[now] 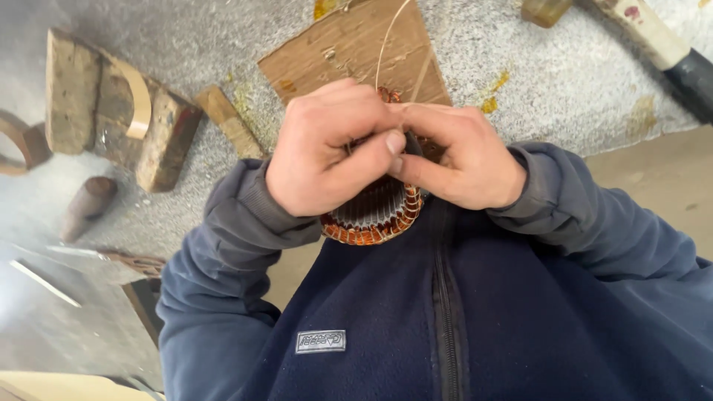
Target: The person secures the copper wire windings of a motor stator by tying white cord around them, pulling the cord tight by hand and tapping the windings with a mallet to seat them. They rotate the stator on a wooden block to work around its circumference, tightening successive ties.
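Grey, speckled and stained, the desk (520, 89) fills the upper half of the head view, with the person's dark blue fleece jacket (460, 319) taking up most of the lower half. On the desk just beyond the hands lies a brown cardboard sheet (327, 56), probably as a pad under the work.

At the left stand rough wooden blocks (96, 104) with a curved pale strip (137, 96) across them, and a short wooden wedge (230, 119) lies beside them. A dark round peg (89, 202) rests lower left. At the top right a pale tool handle (653, 33) with a dark end runs out of frame.

Both hands meet at chest height over a copper-wound stator coil (375, 215), held close to the body, seemingly for control over fine work. The left hand (327, 152) is curled tight over the top of the coil, thumb pressed toward the other thumb. The right hand (460, 156) is closed in a pinch against it. 1 thin copper wire (386, 44) rises from between them toward the top edge.

Only the lower arc of the coil shows; the fingers cover the rest. Exactly what the fingertips pinch cannot be made out, and where the wire ends is cut off.
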